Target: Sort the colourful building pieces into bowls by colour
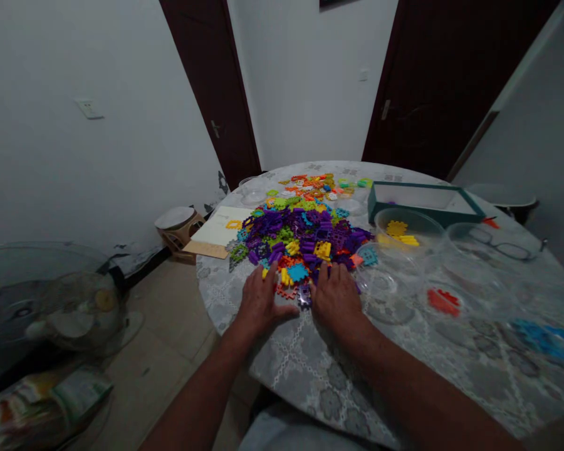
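Note:
A heap of purple, green, yellow, orange and blue plastic building pieces (282, 228) covers the middle of the table. My left hand (262, 299) rests at the heap's near left edge, fingers spread and thumb stretched to the right. At the near right edge lies my right hand (336, 297), its fingers reaching onto the pieces; its fingertips are partly lost among them. Between the two hands are a blue toothed piece (297, 272) and a purple piece (304, 295). Neither hand visibly lifts a piece.
Clear plastic bowls stand to the right, one (408, 235) with yellow pieces. Behind them is a green box (425, 199). Eyeglasses (512, 250), red pieces (444, 302) and blue pieces (548, 340) lie farther right. A notebook (219, 228) sits left of the heap; orange pieces (310, 186) lie behind.

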### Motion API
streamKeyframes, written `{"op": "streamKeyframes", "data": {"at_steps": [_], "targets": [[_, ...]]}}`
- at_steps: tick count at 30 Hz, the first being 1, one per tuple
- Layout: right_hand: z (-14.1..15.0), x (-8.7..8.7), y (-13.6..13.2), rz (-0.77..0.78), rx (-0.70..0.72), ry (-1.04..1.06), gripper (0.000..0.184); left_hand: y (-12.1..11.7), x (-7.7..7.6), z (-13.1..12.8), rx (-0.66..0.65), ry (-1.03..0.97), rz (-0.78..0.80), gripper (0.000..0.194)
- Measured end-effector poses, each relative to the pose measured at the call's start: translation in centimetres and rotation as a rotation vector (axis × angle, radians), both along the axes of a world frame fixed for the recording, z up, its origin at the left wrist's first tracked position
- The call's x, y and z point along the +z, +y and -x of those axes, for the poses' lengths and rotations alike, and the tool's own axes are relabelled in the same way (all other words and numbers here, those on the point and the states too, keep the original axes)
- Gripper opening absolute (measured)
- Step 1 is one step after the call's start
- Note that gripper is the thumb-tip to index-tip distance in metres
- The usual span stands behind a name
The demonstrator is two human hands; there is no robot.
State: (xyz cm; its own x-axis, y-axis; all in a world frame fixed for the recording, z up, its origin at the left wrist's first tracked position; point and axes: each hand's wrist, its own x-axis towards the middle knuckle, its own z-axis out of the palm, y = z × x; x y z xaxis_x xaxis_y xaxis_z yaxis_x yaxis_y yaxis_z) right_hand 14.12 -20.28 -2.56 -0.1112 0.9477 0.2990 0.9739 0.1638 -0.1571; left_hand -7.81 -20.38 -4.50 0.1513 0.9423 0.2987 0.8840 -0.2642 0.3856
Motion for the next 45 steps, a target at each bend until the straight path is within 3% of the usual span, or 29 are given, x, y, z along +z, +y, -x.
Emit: {"op": "streamKeyframes", "data": {"at_steps": [8,14,21,26,31,36,41,45], "targets": [[-0.2,-1.0,1.5,-0.108,-0.002,0.071,0.057,1.0,-0.5,-2.3,-0.062,-0.016,-0.086,0.127],[0.3,-2.2,1.8,-0.160,0.019,0.138,0.054,2.1,-0.3,-3.5,-0.106,-0.019,-0.131,0.106],[0.6,-1.8,1.7,-0.164,-0.010,0.169,0.050,2.5,0.4,-4.2,-0.116,-0.068,-0.154,0.091],[0.6,-1.5,1.8,-0.151,-0.003,0.206,0.050,2.3,0.4,-4.4,-0.082,-0.152,-0.122,0.091],[0.8,-2.2,2.2,-0.173,0.034,0.313,0.045,2.0,0.5,-5.4,-0.029,-0.220,-0.063,0.087],[0.7,-2.6,2.8,-0.174,0.049,0.512,0.044,2.3,1.5,-7.2,-0.007,-0.416,0.049,0.091],[0.3,-2.3,3.3,-0.130,0.020,0.694,0.043,3.2,2.6,-8.8,-0.097,-0.721,0.134,0.096],[0.4,-2.1,3.2,-0.114,-0.003,0.735,0.047,3.9,2.5,-9.3,-0.117,-1.015,0.254,0.086]]}}
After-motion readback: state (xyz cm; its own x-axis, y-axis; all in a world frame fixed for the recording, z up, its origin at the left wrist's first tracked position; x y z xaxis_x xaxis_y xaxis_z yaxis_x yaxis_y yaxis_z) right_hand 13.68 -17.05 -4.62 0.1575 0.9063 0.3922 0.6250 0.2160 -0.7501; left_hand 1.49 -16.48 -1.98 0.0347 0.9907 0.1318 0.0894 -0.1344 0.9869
